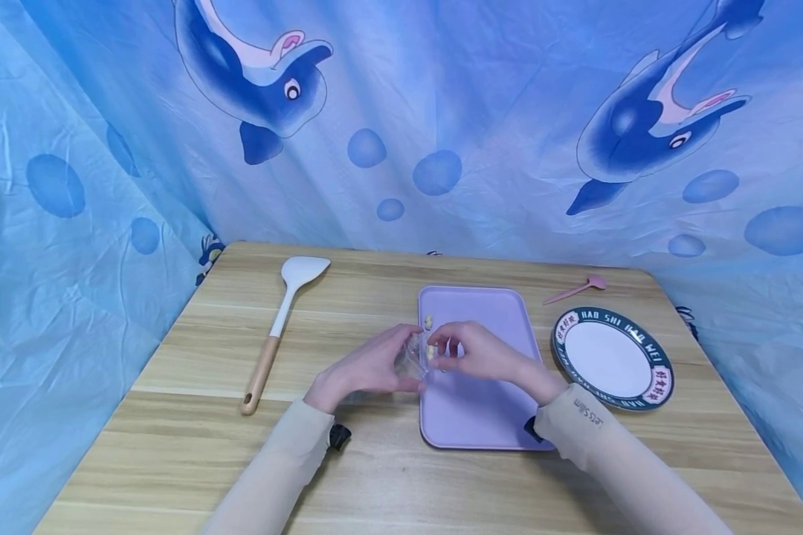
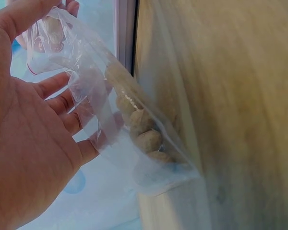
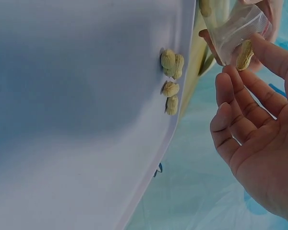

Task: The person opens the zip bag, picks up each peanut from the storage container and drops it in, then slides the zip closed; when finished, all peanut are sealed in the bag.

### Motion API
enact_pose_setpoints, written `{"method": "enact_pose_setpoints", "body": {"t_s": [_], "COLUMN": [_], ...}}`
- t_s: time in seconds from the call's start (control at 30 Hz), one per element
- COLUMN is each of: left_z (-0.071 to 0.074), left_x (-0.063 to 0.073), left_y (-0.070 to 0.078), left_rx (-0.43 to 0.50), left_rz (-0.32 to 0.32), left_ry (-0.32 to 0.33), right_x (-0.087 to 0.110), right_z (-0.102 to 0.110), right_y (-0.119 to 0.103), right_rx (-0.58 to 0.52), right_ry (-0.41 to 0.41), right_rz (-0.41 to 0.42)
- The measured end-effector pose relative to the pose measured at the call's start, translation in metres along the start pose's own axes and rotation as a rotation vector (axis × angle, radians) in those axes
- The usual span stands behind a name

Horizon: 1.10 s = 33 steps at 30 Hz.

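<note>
My left hand (image 1: 375, 364) holds a clear plastic bag (image 2: 103, 96) at the left edge of the purple tray (image 1: 478, 416). Several peanuts (image 2: 149, 140) in their shells lie along the lower part of the bag. Between thumb and forefinger, my right hand (image 1: 482, 353) pinches a single peanut (image 3: 244, 55), right at the bag's mouth in the right wrist view. More peanuts (image 3: 171, 89) rest on the tray along its left side, partly covered by the right hand in the head view.
A white spatula (image 1: 288, 303) with a wooden handle lies on the left of the wooden table (image 1: 174, 416). Right of the tray stands a white plate (image 1: 609, 357) with a dark green patterned rim, and behind it lies a small pink spoon (image 1: 595, 281). Blue dolphin-print curtain (image 1: 401, 111) surrounds the table.
</note>
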<state>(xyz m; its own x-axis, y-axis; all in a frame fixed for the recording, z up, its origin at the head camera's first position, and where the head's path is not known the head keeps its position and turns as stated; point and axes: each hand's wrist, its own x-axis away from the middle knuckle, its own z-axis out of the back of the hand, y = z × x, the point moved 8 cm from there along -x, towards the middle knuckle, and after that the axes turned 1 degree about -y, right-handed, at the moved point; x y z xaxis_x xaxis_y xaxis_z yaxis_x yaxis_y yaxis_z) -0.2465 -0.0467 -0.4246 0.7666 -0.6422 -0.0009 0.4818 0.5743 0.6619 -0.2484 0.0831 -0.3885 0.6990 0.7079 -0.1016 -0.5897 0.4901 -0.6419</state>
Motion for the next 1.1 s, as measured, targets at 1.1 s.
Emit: {"method": "enact_pose_setpoints", "body": {"t_s": [1.1], "left_z": [-0.001], "left_x": [0.0], "left_y": [-0.006], "left_rx": [0.098], "left_rz": [0.01], "left_ry": [-0.009], "right_x": [0.001], "right_z": [0.022], "right_y": [0.031], "right_rx": [-0.015], "right_ry": [0.09], "right_rz": [-0.028]}}
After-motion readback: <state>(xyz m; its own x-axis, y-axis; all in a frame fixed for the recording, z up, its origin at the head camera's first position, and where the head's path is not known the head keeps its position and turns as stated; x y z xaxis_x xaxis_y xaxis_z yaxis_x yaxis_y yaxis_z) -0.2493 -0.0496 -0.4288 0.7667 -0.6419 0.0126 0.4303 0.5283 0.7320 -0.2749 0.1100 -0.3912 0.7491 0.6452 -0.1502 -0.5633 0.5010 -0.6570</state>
